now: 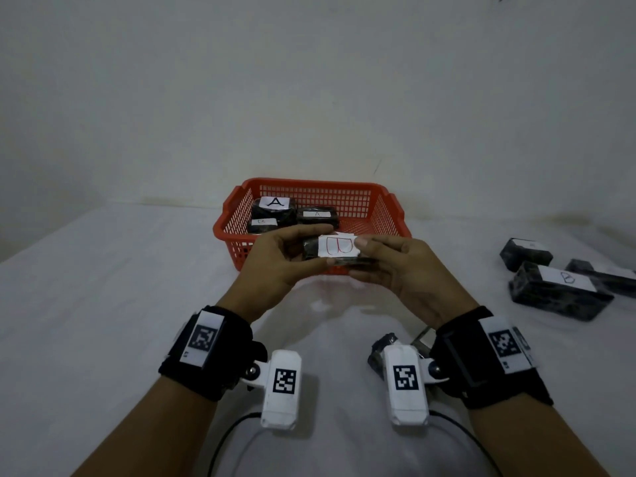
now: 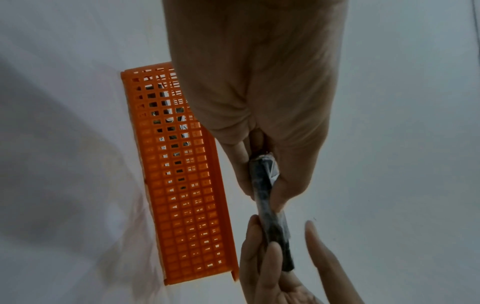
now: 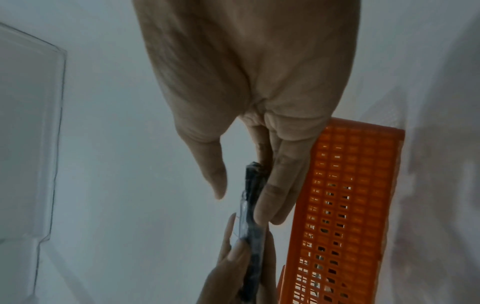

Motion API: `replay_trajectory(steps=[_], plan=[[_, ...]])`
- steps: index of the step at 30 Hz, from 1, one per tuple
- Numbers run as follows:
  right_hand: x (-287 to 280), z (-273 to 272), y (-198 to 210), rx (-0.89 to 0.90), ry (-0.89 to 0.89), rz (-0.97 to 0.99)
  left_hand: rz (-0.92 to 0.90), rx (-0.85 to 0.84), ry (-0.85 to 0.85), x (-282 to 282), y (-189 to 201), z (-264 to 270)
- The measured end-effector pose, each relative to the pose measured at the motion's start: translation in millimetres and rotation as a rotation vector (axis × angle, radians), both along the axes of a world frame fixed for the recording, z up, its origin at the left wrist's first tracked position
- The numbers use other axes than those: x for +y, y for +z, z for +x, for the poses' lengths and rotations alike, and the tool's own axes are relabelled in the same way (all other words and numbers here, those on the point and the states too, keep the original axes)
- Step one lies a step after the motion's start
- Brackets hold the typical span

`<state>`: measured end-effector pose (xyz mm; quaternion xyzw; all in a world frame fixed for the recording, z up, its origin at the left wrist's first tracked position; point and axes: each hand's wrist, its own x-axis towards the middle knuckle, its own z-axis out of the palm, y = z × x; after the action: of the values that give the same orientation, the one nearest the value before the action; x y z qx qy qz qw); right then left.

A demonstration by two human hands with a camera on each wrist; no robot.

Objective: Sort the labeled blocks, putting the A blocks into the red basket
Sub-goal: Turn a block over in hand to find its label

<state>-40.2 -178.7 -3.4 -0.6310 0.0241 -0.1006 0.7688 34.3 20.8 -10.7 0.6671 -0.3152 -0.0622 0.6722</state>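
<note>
Both hands hold one thin dark block (image 1: 339,251) with a white label showing a red B, raised just in front of the red basket (image 1: 392,215). My left hand (image 1: 292,256) pinches its left end and my right hand (image 1: 385,259) pinches its right end. In the left wrist view the block (image 2: 265,185) appears edge-on between thumb and fingers, beside the basket (image 2: 182,185). The right wrist view shows the same block (image 3: 253,205) and basket (image 3: 345,205). Inside the basket lie three dark blocks, two with A labels (image 1: 275,202) (image 1: 316,214); the third's label is unreadable.
Three dark blocks (image 1: 557,290) lie on the white sheet at the right, one with a B label. Another dark block (image 1: 382,352) sits under my right wrist camera. A clear plastic tray (image 3: 28,133) shows at the left of the right wrist view. A white wall stands behind.
</note>
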Motion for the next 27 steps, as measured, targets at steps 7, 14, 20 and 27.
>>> replay_trajectory(steps=[7,14,20,27], plan=[[9,-6,-6,-0.072,-0.165,-0.089,-0.06,0.095,-0.002,-4,0,-10],[9,-8,-6,-0.027,-0.112,-0.109,-0.048,0.06,0.092,-6,-4,-11],[2,-10,-6,-0.055,-0.173,-0.157,-0.043,0.027,0.041,-9,-3,-14],[4,-10,0,-0.032,-0.038,-0.081,-0.084,-0.124,0.081,-6,-3,-14]])
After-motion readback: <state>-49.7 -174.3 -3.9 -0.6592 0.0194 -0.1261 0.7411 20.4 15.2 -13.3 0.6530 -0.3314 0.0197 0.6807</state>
